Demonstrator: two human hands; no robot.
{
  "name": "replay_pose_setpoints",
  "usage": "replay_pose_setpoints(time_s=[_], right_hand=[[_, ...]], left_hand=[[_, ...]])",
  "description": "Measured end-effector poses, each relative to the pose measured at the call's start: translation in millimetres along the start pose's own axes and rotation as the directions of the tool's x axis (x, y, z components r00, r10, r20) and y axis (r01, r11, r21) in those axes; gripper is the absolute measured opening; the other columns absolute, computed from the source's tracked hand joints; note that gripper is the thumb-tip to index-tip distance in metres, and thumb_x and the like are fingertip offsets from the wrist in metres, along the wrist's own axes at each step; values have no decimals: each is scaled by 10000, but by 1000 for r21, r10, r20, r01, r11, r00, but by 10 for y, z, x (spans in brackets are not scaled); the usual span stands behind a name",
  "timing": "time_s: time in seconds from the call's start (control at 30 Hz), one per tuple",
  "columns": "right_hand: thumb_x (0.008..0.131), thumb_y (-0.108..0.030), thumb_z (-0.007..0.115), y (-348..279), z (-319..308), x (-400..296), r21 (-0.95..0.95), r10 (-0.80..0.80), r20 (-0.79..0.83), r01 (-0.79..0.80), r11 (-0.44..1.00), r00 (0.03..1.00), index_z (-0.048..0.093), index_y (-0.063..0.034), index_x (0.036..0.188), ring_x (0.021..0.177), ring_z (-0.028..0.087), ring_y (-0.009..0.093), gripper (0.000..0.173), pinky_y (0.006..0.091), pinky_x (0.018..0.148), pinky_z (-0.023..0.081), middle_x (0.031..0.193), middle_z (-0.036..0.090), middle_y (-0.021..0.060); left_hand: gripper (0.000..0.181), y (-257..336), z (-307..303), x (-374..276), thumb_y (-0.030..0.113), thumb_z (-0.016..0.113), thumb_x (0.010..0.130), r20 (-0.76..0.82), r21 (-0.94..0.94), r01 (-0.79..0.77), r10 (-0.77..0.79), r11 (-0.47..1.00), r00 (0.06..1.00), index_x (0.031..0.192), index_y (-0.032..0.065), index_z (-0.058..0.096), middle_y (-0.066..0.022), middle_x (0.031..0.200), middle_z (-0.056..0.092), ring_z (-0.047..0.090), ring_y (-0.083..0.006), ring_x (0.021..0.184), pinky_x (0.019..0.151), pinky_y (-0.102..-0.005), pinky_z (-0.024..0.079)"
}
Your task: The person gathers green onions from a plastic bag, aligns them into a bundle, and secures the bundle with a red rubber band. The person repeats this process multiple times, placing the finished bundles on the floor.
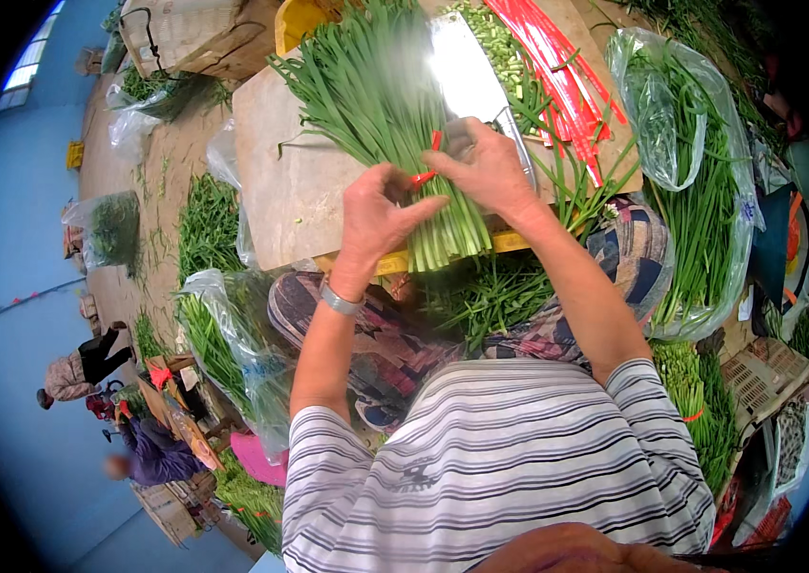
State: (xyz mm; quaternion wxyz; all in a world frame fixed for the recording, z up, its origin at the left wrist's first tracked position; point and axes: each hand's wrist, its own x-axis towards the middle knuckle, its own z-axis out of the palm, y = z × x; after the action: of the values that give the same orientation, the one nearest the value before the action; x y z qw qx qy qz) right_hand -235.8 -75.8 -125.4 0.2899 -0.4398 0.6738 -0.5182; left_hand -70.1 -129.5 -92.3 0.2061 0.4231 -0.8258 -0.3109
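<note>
A thick bundle of green garlic chives (376,86) lies across the wooden board (283,193), its pale cut stems pointing towards me. A red plastic tie (422,177) runs around its lower part. My left hand (379,215) grips the tie on the left side of the bundle, thumb stretched over the stems. On the other side my right hand (483,168) pinches the tie near its raised end; the curled fingertips are partly hidden. Beside my right hand lies a cleaver (472,68) with a shiny broad blade, its handle partly behind my wrist.
Red tie strips (555,71) and chopped stem ends (494,39) lie right of the cleaver. Clear plastic bags of chives stand at the right (698,179) and left (240,344). Loose leaves (497,294) lie below the board. Two people (154,448) are far left.
</note>
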Motion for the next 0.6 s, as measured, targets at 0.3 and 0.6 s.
replay_pose_setpoints(time_s=[0.3, 0.6], right_hand=[[791, -283, 594, 64, 52, -143, -388, 118, 3, -108, 915, 993, 610, -25, 777, 708, 615, 397, 259, 494, 648, 476, 723, 627, 212], [852, -301, 596, -16, 171, -509, -438, 32, 46, -8, 899, 998, 471, 58, 1091, 933, 549, 412, 449, 485, 778, 449, 931, 569, 251]], left_hand=[[176, -255, 161, -16, 123, 716, 776, 30, -236, 207, -205, 950, 978, 735, -22, 626, 23, 617, 563, 485, -46, 592, 519, -232, 415], [568, -271, 471, -173, 281, 791, 720, -313, -367, 247, -369, 897, 875, 1092, -3, 468, -106, 950, 557, 543, -183, 845, 759, -316, 456]])
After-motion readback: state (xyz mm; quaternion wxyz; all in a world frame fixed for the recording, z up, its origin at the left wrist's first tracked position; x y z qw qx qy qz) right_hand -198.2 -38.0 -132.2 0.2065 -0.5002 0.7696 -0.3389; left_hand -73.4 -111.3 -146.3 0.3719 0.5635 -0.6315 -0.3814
